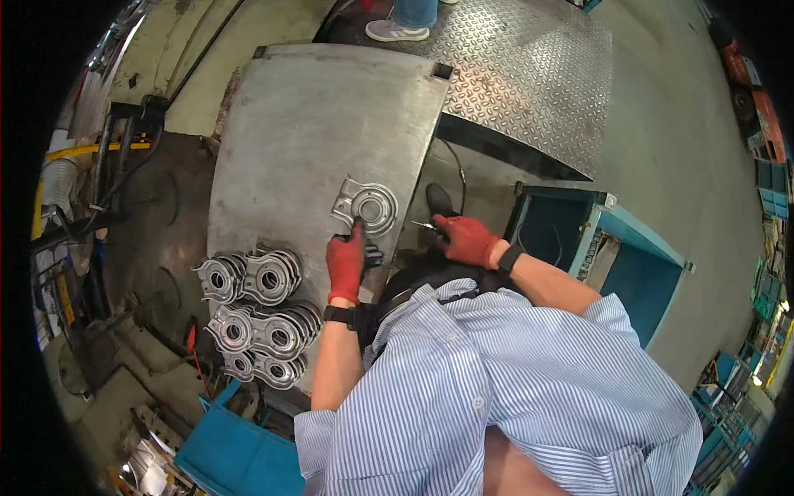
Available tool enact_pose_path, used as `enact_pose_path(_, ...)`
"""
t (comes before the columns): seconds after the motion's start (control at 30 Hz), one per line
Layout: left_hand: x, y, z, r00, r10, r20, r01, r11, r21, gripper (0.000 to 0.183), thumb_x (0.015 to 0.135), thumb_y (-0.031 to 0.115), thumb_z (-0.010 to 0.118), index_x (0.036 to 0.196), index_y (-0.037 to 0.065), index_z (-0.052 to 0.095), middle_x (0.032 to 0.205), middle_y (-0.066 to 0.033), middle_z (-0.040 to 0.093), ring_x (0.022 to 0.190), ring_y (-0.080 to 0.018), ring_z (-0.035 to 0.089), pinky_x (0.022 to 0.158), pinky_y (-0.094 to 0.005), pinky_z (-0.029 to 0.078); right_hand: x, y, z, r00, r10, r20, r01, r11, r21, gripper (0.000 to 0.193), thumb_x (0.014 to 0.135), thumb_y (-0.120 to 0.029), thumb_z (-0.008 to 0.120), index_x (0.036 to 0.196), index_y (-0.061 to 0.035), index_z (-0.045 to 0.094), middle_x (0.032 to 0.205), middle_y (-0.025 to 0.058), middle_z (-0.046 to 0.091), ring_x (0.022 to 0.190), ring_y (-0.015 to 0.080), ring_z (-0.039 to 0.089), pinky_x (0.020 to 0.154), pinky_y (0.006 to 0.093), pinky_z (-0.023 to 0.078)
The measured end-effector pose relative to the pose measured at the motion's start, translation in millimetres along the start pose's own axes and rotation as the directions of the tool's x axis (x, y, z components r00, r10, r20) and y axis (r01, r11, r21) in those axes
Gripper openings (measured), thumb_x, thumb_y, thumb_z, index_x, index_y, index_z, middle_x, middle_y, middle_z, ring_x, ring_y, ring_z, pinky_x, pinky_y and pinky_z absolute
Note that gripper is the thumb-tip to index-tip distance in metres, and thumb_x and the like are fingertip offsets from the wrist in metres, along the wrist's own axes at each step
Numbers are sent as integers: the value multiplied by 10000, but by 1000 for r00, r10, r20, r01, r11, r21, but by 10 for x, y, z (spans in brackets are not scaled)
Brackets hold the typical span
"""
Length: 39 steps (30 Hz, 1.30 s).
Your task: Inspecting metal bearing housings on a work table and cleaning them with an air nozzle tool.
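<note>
A stamped metal bracket with a round ringed opening lies flat near the right edge of the steel table. My left hand, in a red glove with dark fingertips, stretches its index finger onto the near side of the bracket's ring. Beside that hand is a small dark grey shape that I cannot make out. Off the table's right edge, my right hand, also red-gloved, is closed around a thin, pointed metal tool. Its tip points left toward the bracket.
Several stacks of similar brackets stand at the table's near left. A blue metal bin is to the right, a blue cart at lower left. Beyond the table, a person's shoe rests by a tread-plate platform.
</note>
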<state>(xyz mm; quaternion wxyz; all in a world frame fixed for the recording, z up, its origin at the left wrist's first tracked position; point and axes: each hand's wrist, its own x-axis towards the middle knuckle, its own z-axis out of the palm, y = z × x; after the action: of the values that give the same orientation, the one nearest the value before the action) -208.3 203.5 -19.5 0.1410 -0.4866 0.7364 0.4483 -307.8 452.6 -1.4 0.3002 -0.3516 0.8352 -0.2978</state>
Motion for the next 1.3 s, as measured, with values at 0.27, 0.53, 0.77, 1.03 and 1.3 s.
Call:
enact_pose_path(0.27,9,170,205,954,170,-245,-95,951,294,560,766,487,616,865,-64,589,922,-274,599,930,-416,556,784,-448,430,207,-84,153,998,-49,35,50,999,-23,296,764,-209,600,986,-40,502,856,202,603,841,380,575,717,464,447)
enact_pose_path(0.53,32,57,222,918,345,-195,-322,936,140,423,779,378,643,907,-22,597,939,-239,608,925,-405,556,774,-445,429,292,13,371,996,-83,-44,81,996,-43,348,726,-184,613,1019,-33,501,833,206,608,804,380,585,682,467,457)
enact_pose_path(0.77,27,106,231,938,273,-214,-220,945,243,456,774,391,646,914,-39,588,944,-246,603,931,-403,557,782,-440,428,281,28,384,998,-47,47,48,999,-24,372,706,-188,621,1017,-28,496,857,208,611,810,381,586,699,473,453)
enact_pose_path(1.03,14,112,239,943,237,-233,-164,942,293,501,757,430,650,889,-48,579,946,-253,600,946,-410,550,803,-438,425,253,-46,400,999,-21,-24,20,999,-33,334,742,-217,605,989,-24,490,837,216,607,798,392,583,687,479,452)
enact_pose_path(1.3,-23,161,238,939,237,-251,-167,948,272,502,766,436,635,892,-47,585,960,-254,600,954,-406,548,813,-438,423,224,-70,403,998,-37,-53,33,997,-68,309,748,-192,591,980,-20,483,825,210,606,786,387,585,672,482,454)
